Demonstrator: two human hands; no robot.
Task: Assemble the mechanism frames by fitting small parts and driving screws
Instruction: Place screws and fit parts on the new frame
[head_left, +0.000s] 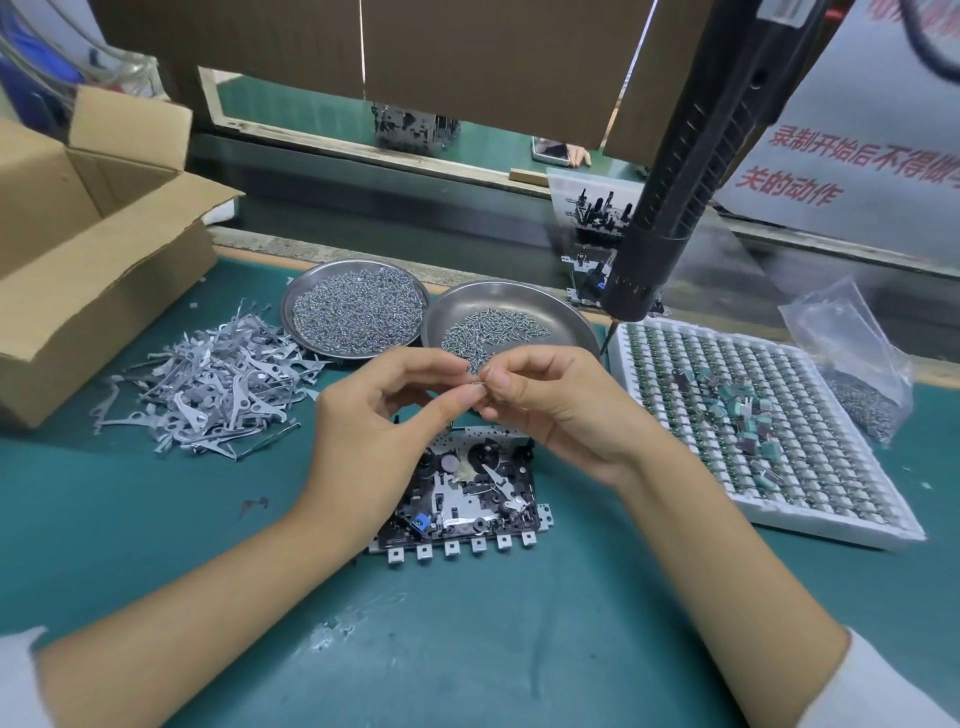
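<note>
A: What do the fingers have?
B: Both hands meet above the bench. The left hand (387, 415) and the right hand (545, 405) each curl thumb and forefinger onto one tiny metal part (479, 384), probably a screw, pinched between the fingertips; it is too small to be sure. The other fingers are loosely bent.

A: And the mechanism frame?
B: The mechanism frame (467, 493) lies flat on the mat just below the hands, apart from them, partly hidden by the left palm. It is a black plastic and bright stamped-metal plate with small wheels, a blue part and a row of square tabs along its near edge.

A: Around it?
B: Two round steel dishes sit behind the hands: the left dish (298, 306) heaped with screws, the right dish (566, 312) thinly covered. A loose pile of flat grey metal levers (208, 384) lies to the left, beside an open cardboard box (78, 270). To the right stands a white gridded tray (883, 535) of small green components, and a clear bag (852, 353) beyond it. A black electric screwdriver (675, 197) hangs tip-down over the right dish's edge. The surface is a teal mat (467, 649), scuffed near the front.
</note>
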